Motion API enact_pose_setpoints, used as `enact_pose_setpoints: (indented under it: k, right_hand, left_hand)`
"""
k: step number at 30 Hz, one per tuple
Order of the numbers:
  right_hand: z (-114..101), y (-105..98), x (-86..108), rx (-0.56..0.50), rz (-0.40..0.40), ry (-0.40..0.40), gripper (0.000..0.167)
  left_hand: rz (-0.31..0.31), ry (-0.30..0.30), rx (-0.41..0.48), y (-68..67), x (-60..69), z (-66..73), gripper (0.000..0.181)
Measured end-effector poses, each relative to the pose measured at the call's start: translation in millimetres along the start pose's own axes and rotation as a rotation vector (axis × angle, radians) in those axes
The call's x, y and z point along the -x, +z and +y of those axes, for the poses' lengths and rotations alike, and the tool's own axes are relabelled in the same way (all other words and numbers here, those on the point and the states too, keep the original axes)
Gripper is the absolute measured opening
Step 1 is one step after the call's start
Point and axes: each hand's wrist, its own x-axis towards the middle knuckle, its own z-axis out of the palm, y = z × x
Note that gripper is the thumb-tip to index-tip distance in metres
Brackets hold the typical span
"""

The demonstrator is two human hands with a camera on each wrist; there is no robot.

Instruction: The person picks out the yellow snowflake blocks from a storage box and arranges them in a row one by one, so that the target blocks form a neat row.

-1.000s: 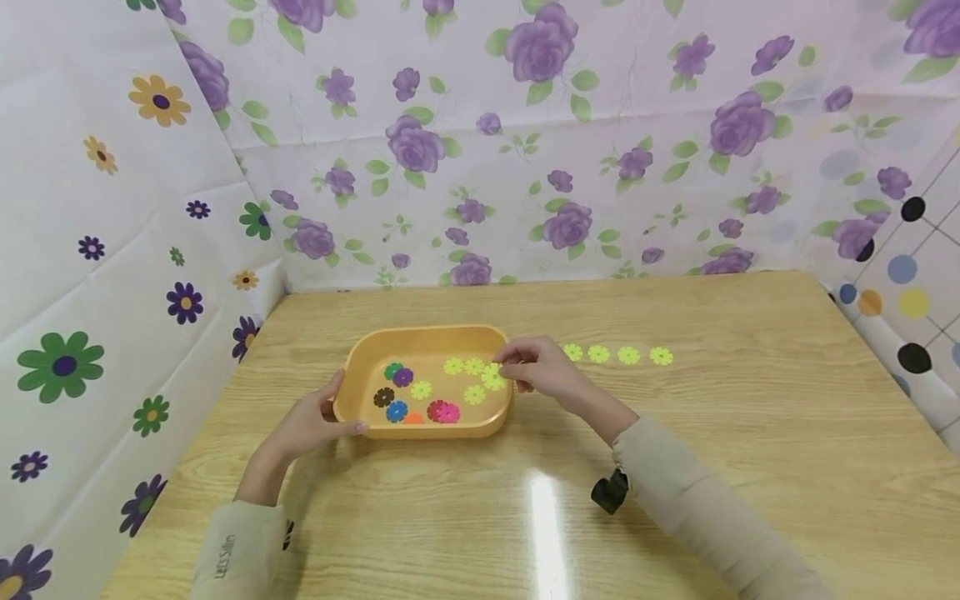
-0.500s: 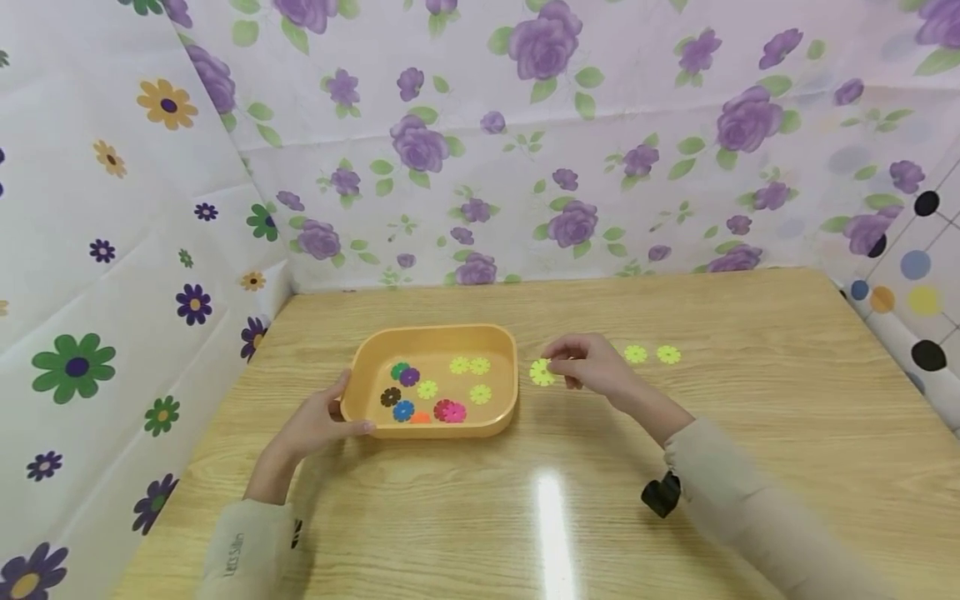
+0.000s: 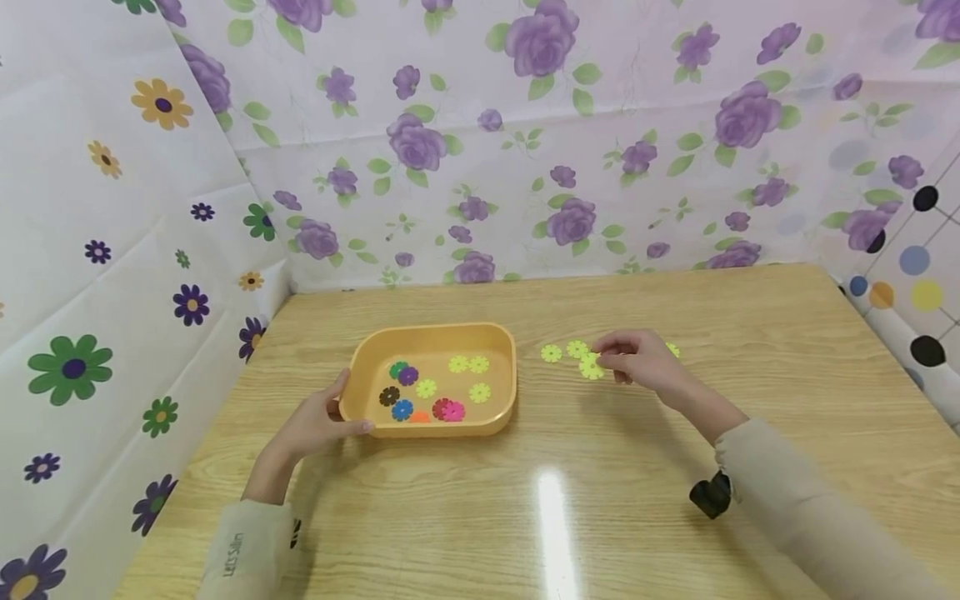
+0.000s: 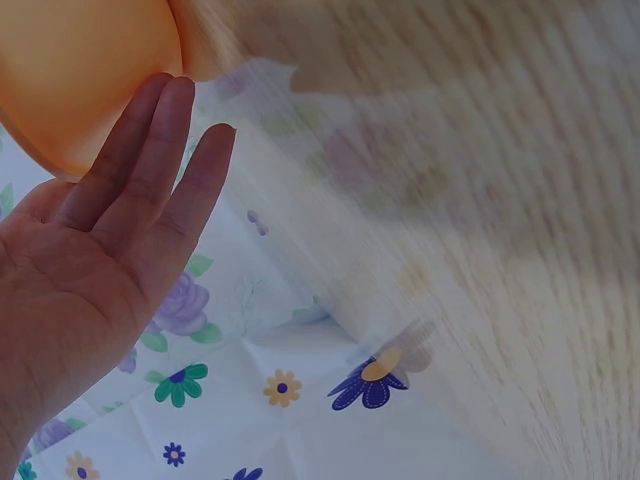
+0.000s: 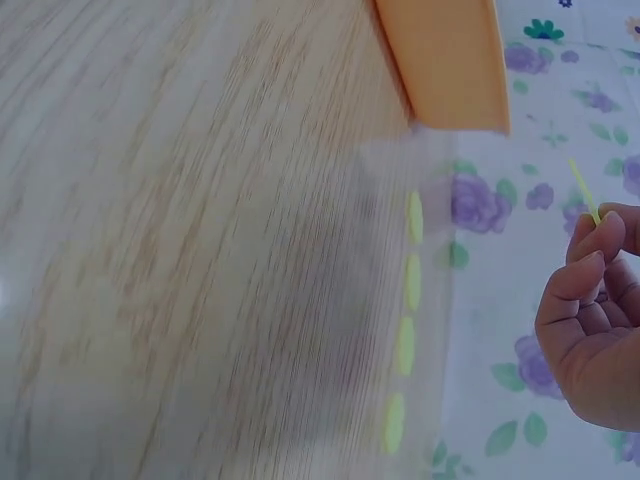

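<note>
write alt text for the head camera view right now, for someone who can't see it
A person's right hand pinches a yellow flower disc over a wooden table, near a row of similar discs. The left hand holds an orange tray containing more flower discs in several colours.

The person wears long sleeves in a pale beige fabric. The left sleeve ends in a plain cuff above the bare left hand and carries dark lettering along its length; it seems to begin "Let's", the rest too small to read surely. A small black piece shows at its edge. The right sleeve is loose and softly creased, with a blocky, rounded black device beside the cuff. The right hand is bare.
</note>
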Motion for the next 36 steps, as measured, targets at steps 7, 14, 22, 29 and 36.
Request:
enact_pose_setpoints:
  k: [7, 14, 22, 29, 36]
  right_hand:
    - [7.0, -18.5, 5.0, 0.021, 0.021, 0.023, 0.028]
    - [20.2, -40.0, 6.3, 0.059, 0.056, 0.052, 0.031]
    - [30.4, -68.0, 11.7, 0.091, 0.086, 0.055, 0.035]
    - [37.5, -87.5, 17.2, 0.108, 0.097, 0.067, 0.037]
    - [42.3, -100.1, 23.4, 0.112, 0.113, 0.071, 0.039]
  left_hand:
    - [0.0, 0.01, 0.007, -0.4, -0.3, -1.0, 0.1]
    - [0.003, 0.016, 0.005, -0.7, 0.2, -1.2, 0.099]
    - [0.001, -0.004, -0.012, -1.0, -1.6, -3.3, 0.1]
    - [-0.004, -0.011, 0.002, -1.2, -0.6, -3.8, 0.1]
    - [-0.006, -0.017, 0.0, -0.7, 0.1, -4.0, 0.101]
